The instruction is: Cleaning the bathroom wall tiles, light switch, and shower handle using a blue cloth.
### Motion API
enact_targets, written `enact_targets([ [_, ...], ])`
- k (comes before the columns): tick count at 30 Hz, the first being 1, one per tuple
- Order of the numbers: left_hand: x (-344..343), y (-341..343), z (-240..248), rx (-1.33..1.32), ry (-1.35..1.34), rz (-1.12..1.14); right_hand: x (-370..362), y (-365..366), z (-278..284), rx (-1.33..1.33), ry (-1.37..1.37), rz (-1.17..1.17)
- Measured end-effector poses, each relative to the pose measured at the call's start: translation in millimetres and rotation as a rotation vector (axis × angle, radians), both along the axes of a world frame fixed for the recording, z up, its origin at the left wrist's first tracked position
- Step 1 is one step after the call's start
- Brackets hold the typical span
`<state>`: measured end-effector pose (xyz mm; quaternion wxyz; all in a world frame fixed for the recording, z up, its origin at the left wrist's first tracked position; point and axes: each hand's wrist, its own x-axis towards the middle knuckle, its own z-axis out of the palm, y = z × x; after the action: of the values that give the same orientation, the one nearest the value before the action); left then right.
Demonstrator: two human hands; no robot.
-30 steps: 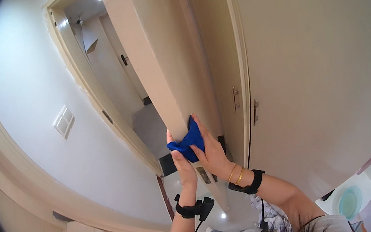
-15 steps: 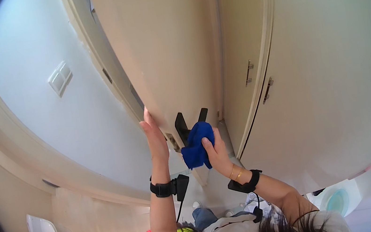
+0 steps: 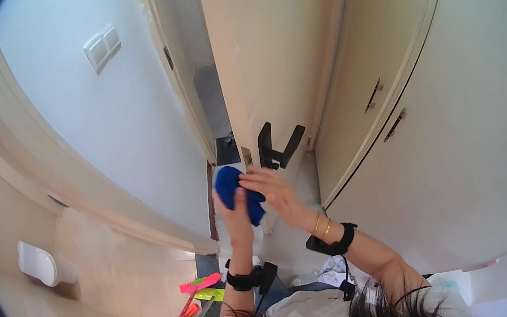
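My left hand [image 3: 233,218] pinches the cloth [image 3: 228,183] near the door [image 3: 278,57]; my right hand [image 3: 282,198] rests its outstretched fingers on it. A firm left grip should let the right arrange the folds neatly.

Black lever handle [image 3: 291,147] is jutting from door [image 3: 279,44], just ahead of right hand [image 3: 278,192], blocking forward reach. Gap is running between door and door frame [image 3: 183,81]. Free air is lying between right hand and cabinet doors [image 3: 454,156].
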<state>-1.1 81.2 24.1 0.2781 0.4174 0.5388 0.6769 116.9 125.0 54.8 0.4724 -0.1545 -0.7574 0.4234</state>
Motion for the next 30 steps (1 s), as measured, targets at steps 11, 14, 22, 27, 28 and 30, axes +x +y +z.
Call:
enact_targets([
  [11,-14,62,-30,0.03,-0.262,0.179,11,101,-35,0.534,-0.675,-0.612],
  [14,6,94,-31,0.076,-0.042,0.291,5,105,-38,0.484,-0.604,-0.559],
  [22,0,88,-37,0.156,0.44,0.371,-6,109,-38,0.447,-0.565,-0.581],
  [27,-2,99,-32,0.091,0.558,0.475,-7,111,-38,0.443,-0.584,-0.598],
  [28,-4,105,-35,0.099,0.475,0.498,-10,111,-38,0.445,-0.582,-0.596],
  [30,-7,116,-37,0.102,0.388,0.515,-17,114,-40,0.472,-0.524,-0.61],
])
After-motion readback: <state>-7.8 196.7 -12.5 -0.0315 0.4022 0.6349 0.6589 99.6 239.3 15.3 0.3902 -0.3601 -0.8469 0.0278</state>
